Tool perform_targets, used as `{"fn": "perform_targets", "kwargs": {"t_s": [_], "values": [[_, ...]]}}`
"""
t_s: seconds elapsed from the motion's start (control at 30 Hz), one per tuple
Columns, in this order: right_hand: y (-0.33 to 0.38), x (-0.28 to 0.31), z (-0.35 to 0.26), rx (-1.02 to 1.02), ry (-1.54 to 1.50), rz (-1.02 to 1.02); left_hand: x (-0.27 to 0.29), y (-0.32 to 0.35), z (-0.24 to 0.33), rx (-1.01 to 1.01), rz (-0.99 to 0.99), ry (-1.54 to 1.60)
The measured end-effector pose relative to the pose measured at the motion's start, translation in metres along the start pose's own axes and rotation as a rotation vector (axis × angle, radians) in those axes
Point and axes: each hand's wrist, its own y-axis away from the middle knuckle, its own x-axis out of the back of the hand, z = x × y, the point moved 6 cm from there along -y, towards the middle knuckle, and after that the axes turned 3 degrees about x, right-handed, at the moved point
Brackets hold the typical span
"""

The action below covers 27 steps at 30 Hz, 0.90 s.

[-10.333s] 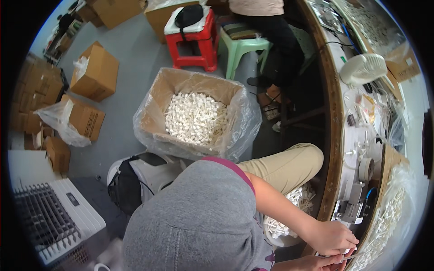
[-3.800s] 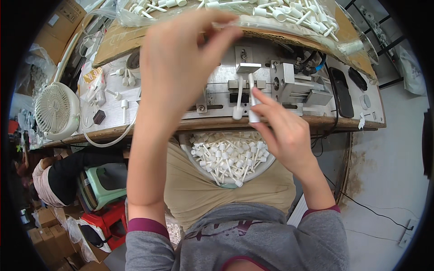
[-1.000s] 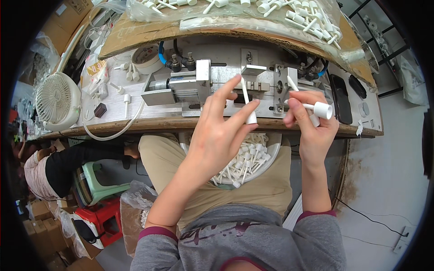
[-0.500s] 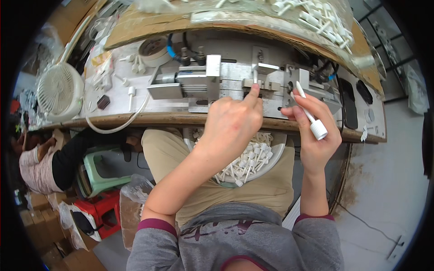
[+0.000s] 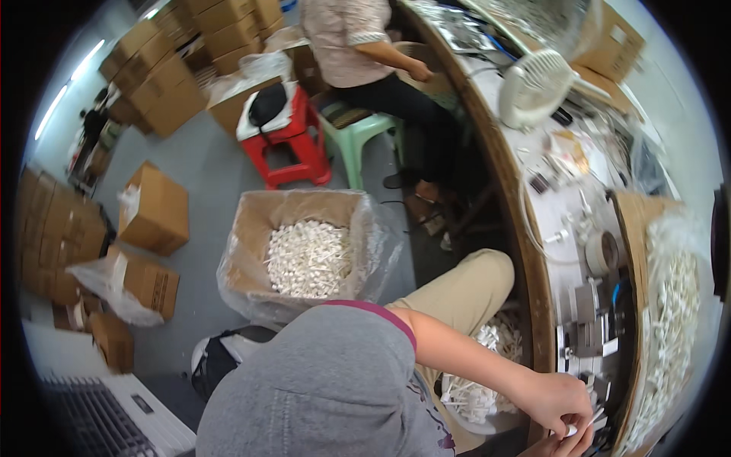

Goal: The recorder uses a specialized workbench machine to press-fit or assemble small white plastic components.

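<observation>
At the lower right, my left hand bends over my right hand, its thumb and finger pinched at a white ridged-capped applicator. My right hand, partly cut off by the lower edge, has its fingers closed round the same applicator. A thin white tip sticks out past the fingers. Just beyond the hands stands the metal clamping fixture on the bench. Under my left forearm, a white basin on my lap holds many white capped sticks.
A lined carton full of white pieces stands on the floor to my left. Behind it are a red stool, a green stool and a seated person. A white fan and tape roll sit on the bench.
The view has swung far to the left, bringing the carton and floor into sight. My left hand has left the fixture and come to the applicator in my right hand.
</observation>
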Motion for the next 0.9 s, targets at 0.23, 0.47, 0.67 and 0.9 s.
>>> {"fn": "perform_targets", "kwargs": {"t_s": [0.23,0.47,0.67,0.9], "values": [[-0.021,0.005,-0.017,0.082,-0.090,-0.046,0.023,0.001,0.032,0.037,-0.077,-0.116],[-0.039,0.007,-0.038,0.085,-0.175,-0.127,0.027,0.006,0.036,-0.096,0.016,-0.305],[-0.047,0.016,-0.052,0.029,-0.186,-0.175,0.031,0.012,0.040,-0.093,0.115,-0.402],[-0.047,0.022,-0.043,-0.212,-0.231,0.161,0.041,0.028,0.042,-0.155,0.266,-0.356]]}}
